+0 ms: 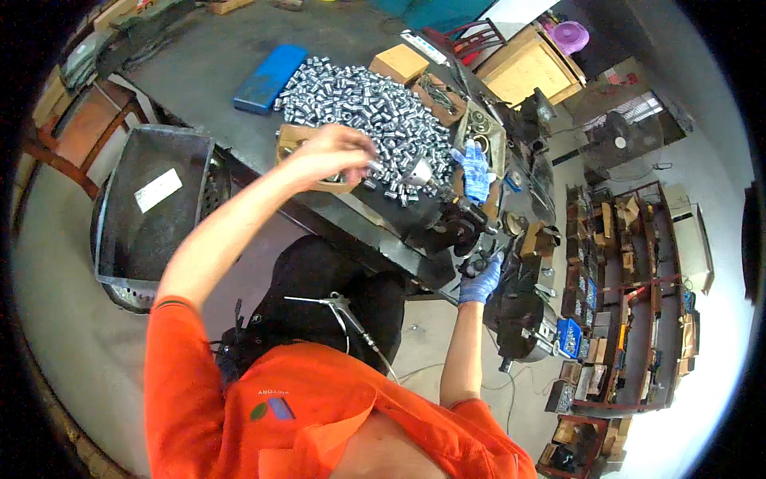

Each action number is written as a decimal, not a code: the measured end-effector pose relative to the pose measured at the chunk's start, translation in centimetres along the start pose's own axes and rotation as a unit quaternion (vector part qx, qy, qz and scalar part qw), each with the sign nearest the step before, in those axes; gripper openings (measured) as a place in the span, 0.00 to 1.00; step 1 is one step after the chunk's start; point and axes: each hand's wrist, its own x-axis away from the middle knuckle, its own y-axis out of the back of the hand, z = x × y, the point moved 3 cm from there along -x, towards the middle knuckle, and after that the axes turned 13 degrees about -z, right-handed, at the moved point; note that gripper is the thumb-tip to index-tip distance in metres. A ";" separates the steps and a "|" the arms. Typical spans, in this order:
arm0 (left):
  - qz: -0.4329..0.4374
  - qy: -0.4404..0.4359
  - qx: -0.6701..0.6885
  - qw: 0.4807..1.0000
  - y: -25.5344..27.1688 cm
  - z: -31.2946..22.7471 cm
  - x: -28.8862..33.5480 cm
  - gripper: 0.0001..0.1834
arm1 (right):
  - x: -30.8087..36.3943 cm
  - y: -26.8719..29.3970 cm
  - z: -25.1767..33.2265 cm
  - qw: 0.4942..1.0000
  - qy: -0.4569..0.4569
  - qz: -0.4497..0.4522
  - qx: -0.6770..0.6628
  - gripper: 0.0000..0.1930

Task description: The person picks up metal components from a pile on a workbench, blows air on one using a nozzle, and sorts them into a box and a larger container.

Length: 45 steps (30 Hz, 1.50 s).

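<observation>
Centre frame, the bare left hand (327,152) pinches a small shiny metal sleeve (375,167) at its fingertips (363,158); the part pokes out rightward, just short of the lathe chuck (420,173). It is a short silver cylinder, like the pile of sleeves (363,104) heaped on the bench (207,68) above. Lower right, the blue-gloved right hand (481,281) is closed on a machine handle (474,263). A spare blue glove (476,169) lies right of the chuck.

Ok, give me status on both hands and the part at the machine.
Left hand bare, fingers pinched on a small metal cylinder at the chuck. Right hand, blue-gloved, on the machine's lever. Pile of cylinders behind; nothing blocking.
</observation>
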 end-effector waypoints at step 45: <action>0.037 -0.045 0.021 0.998 -4.3 3.9 -5.1 0.09 | -4.0 -4.6 -1.6 0.988 -0.036 0.141 -0.046 0.17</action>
